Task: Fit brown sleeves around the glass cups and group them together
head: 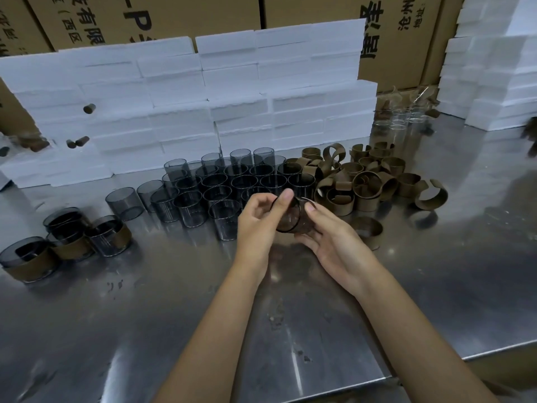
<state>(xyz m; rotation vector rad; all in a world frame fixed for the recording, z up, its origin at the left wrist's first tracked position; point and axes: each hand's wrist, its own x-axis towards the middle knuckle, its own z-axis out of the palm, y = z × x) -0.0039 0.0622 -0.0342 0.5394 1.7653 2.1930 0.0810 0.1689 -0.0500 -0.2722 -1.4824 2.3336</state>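
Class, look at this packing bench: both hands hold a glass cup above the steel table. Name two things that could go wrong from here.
1. The cup is held tilted in mid-air between the left hand and right hand; a slip could drop it onto the table.
2. The bare cups stand packed just behind the hands; a careless reach might knock them together.

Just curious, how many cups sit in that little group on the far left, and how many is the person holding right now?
grouped cups on the far left: 4 (brown sleeves show on at least three)
held cup, between the left hand and the right hand: 1
Total: 5
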